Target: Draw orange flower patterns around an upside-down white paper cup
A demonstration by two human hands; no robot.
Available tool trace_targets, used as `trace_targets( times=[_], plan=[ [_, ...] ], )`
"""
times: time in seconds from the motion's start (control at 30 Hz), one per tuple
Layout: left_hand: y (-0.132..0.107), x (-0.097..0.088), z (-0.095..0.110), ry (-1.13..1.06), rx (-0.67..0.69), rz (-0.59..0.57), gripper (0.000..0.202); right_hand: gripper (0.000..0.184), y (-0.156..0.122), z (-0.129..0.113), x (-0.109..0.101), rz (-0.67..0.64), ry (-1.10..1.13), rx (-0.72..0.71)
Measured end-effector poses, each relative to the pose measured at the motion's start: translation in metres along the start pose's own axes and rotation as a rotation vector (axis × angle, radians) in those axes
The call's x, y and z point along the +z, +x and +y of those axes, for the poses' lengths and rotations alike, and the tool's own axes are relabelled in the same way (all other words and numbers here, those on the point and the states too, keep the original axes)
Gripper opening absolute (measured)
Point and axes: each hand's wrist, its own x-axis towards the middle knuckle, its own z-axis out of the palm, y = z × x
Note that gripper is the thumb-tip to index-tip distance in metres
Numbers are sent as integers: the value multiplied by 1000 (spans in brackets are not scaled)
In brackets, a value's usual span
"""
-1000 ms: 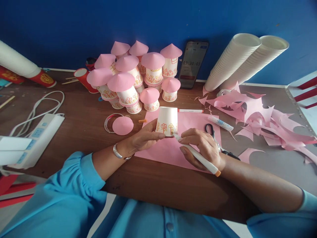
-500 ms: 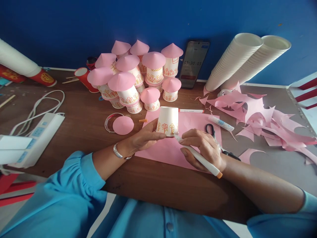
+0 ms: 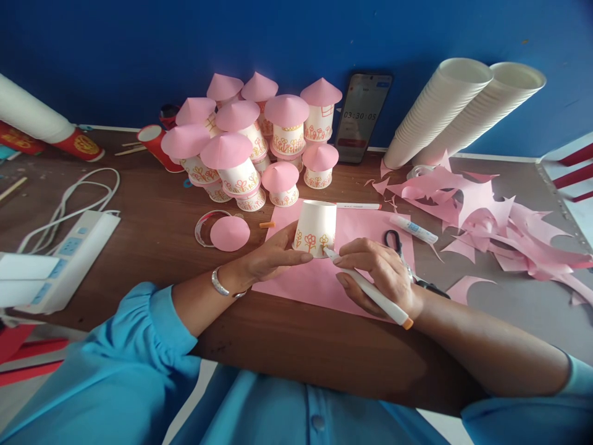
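Observation:
An upside-down white paper cup with orange and yellow flowers drawn round its lower part is held by my left hand, thumb across the front near the rim. My right hand grips a white marker with an orange end, its tip at the cup's lower right beside a yellow flower. Beneath them lies a sheet of pink paper. An orange marker cap rests left of the cup, and a second white marker with a red end lies behind it.
Several decorated cups with pink cone roofs stand at the back. A pink cone and tape roll lie left. Scissors, a glue stick, pink scraps, cup stacks, a phone and a power strip surround the work.
The cup has shifted slightly right and turned a little in my left hand. The marker tip has moved slightly, staying by the yellow flower. Both hands keep their hold.

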Motion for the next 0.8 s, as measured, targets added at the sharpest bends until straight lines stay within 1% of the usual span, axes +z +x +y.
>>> trace_targets(
  times=[0.27, 0.53, 0.8],
  plan=[
    [0, 0, 0, 12, -9, -7, 53, 22, 1, 2, -1, -8, 31, -19],
    [0, 1, 1, 0, 5, -13, 49, 19, -1, 2, 0, -10, 33, -17],
    [0, 2, 1, 15, -1, -11, 52, 23, 1, 1, 0, -13, 42, -14]
  ],
)
